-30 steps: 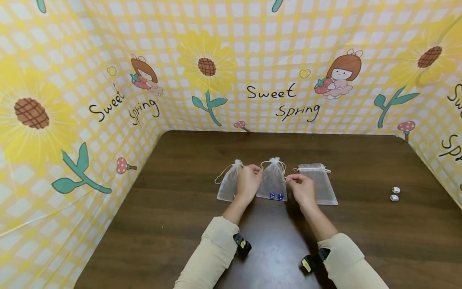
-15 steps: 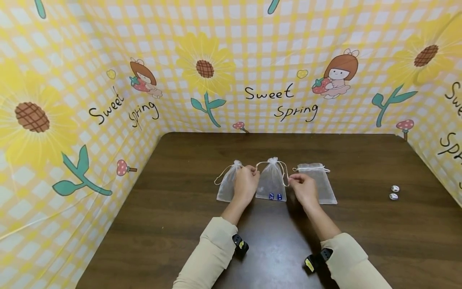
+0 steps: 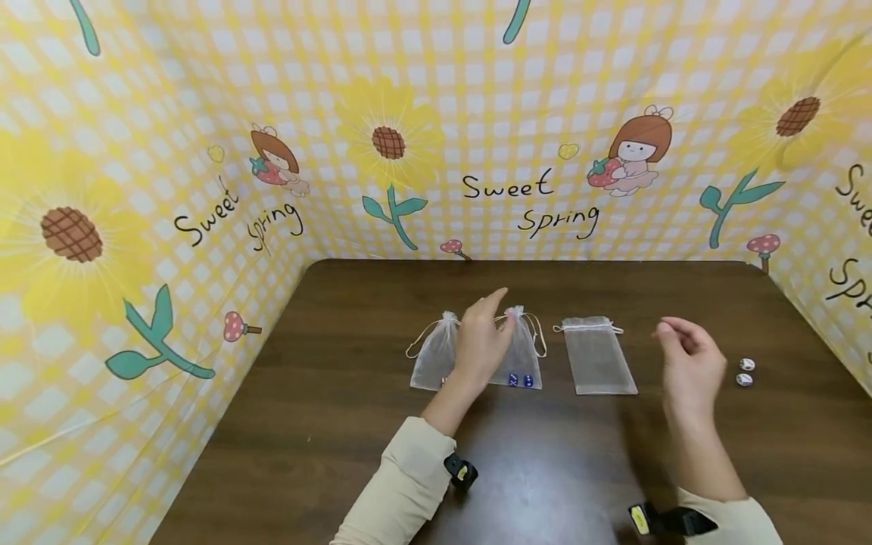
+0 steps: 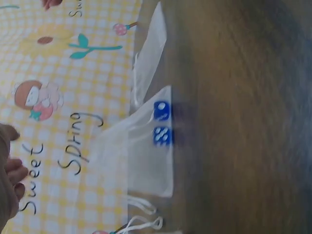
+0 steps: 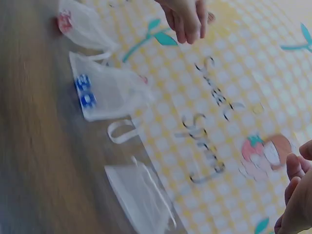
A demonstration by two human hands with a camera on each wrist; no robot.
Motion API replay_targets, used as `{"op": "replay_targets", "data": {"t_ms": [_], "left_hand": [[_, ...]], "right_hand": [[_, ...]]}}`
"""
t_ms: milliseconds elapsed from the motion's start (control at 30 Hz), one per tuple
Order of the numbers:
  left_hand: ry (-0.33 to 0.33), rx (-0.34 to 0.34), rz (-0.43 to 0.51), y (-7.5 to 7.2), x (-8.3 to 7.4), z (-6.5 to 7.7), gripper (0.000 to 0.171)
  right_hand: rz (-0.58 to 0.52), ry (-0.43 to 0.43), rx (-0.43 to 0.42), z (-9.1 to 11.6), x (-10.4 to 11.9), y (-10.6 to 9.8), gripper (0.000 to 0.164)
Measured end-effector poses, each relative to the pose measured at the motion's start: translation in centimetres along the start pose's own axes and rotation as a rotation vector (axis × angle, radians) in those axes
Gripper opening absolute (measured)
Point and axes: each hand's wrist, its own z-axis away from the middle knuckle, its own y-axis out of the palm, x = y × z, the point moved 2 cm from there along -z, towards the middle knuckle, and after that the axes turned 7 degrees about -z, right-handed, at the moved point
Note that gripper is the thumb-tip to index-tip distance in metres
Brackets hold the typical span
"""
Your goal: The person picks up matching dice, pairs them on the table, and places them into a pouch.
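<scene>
My left hand [image 3: 482,341] is over the middle sheer drawstring pouch [image 3: 521,356], fingers extended and holding nothing. That pouch is gathered at the neck, with two blue dice [image 4: 162,123] showing at its bottom. To its left lies another gathered pouch [image 3: 431,359], partly behind the left hand; red-and-white pieces [image 5: 64,20] show inside it in the right wrist view. My right hand [image 3: 693,371] is raised off to the right with loosely bent fingers and nothing in them. It is between a flat pouch [image 3: 599,359] with its white cord across the top and two small white pieces.
The two small white rounded pieces [image 3: 745,372] with dark marks lie on the table's right side. A dark wooden table [image 3: 327,454] carries everything. Yellow checked cloth [image 3: 463,113] walls its back and sides.
Both hands have let go of the middle pouch's cords. My right hand has moved right, past the flat pouch; my left hand has straightened its fingers and lifted slightly over the middle pouch.
</scene>
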Motion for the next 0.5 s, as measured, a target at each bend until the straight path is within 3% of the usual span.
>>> {"op": "replay_targets", "data": {"t_ms": [133, 267, 367, 500], "left_hand": [[0.153, 0.180, 0.033, 1.9, -1.3, 0.5, 0.059], [0.239, 0.395, 0.029, 4.0, -2.6, 1.0, 0.072], [0.276, 0.488, 0.032, 5.3, -3.4, 1.2, 0.076], [0.307, 0.555, 0.032, 7.1, -4.2, 1.3, 0.078]], "right_hand": [[-0.061, 0.042, -0.079, 0.3, 0.6, -2.9, 0.010], [-0.056, 0.033, -0.100, 0.5, 0.5, -5.2, 0.009], [-0.071, 0.004, -0.100, 0.4, 0.2, -6.7, 0.005], [-0.077, -0.005, -0.115, 0.2, 0.2, -8.0, 0.006]]}}
